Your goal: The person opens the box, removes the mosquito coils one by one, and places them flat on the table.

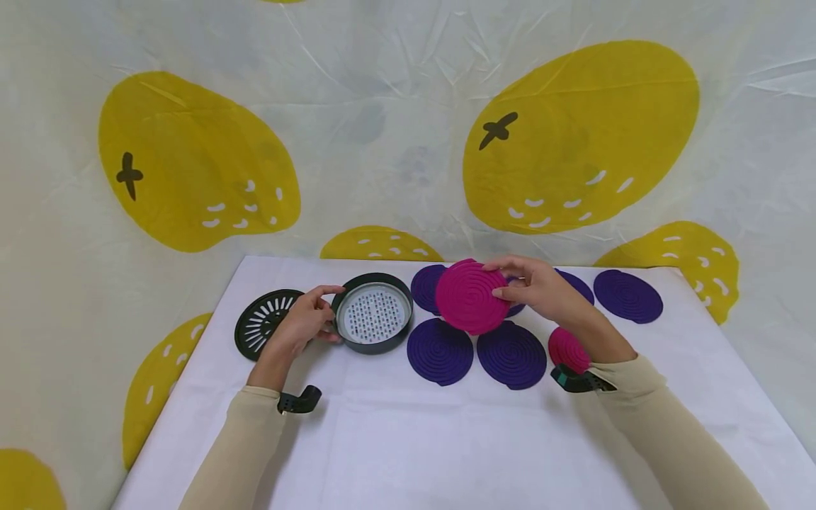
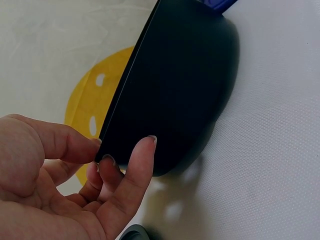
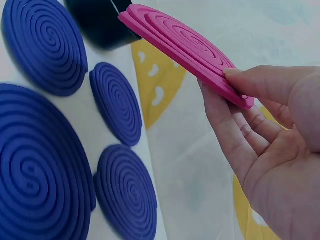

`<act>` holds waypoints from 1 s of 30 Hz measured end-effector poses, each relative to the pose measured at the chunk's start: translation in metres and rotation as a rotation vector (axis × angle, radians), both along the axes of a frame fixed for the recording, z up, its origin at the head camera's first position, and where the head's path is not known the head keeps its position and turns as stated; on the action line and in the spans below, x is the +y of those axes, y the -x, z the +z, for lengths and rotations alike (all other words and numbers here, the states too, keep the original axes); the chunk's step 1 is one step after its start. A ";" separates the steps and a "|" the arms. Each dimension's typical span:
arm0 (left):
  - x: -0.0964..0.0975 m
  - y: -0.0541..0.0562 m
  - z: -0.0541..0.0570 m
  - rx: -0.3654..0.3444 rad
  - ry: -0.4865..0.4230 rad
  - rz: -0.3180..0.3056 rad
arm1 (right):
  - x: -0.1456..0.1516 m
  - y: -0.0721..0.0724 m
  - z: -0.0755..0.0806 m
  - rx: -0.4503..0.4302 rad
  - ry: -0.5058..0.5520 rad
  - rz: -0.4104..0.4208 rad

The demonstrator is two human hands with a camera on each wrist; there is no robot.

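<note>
My left hand (image 1: 302, 322) pinches the near-left rim of a round dark container (image 1: 409, 319). A pale perforated plate (image 1: 373, 313) fills its inside. In the left wrist view, the container's dark wall (image 2: 175, 85) is tilted, with thumb and fingers at the rim. Held up by its right edge is a pink spiral coaster (image 1: 468, 297), pinched by my right hand (image 1: 545, 287). The right wrist view shows this coaster (image 3: 182, 45) tilted, the thumb on top and fingers beneath. Below it lie two purple spiral coasters, one left (image 1: 440, 352) and one right (image 1: 512, 355).
More purple coasters (image 1: 627, 296) lie along the table's back edge, some partly hidden. A second pink coaster (image 1: 566, 349) shows beside the right wrist. At far left, a black slotted disc (image 1: 255, 327) lies partly behind the left hand. A patterned cloth (image 1: 382, 142) hangs behind the white table (image 1: 408, 439).
</note>
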State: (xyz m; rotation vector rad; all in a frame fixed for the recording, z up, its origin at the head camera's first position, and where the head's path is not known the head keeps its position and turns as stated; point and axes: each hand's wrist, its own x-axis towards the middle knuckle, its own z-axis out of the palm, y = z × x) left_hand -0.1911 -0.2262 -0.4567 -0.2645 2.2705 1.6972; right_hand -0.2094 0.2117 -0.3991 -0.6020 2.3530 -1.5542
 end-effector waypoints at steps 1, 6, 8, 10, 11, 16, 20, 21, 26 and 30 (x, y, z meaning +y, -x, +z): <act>0.000 0.000 -0.001 -0.003 0.003 0.003 | 0.003 -0.001 0.000 -0.002 -0.007 -0.003; -0.001 -0.001 -0.001 -0.009 0.009 0.008 | 0.019 -0.005 -0.001 -0.024 0.006 0.005; -0.001 -0.001 0.000 -0.003 0.009 0.004 | 0.025 -0.005 -0.002 -0.034 0.024 0.010; -0.001 -0.001 0.001 0.000 0.008 0.002 | 0.032 -0.007 -0.003 -0.043 0.038 0.010; -0.001 -0.001 0.001 -0.001 0.009 0.003 | 0.036 -0.008 -0.004 -0.046 0.045 0.011; 0.001 0.001 0.001 -0.009 0.008 0.005 | 0.054 -0.013 -0.004 -0.067 0.014 -0.015; 0.001 0.002 0.002 -0.012 0.011 0.007 | 0.070 -0.018 -0.006 -0.062 -0.017 -0.032; 0.001 0.002 0.002 -0.012 0.013 0.008 | 0.074 -0.018 -0.006 -0.061 -0.020 -0.038; 0.001 0.001 0.002 -0.012 0.016 0.006 | 0.092 -0.023 -0.011 -0.055 -0.026 -0.058; 0.001 0.001 0.003 -0.015 0.013 0.010 | 0.104 -0.028 -0.015 -0.042 -0.023 -0.086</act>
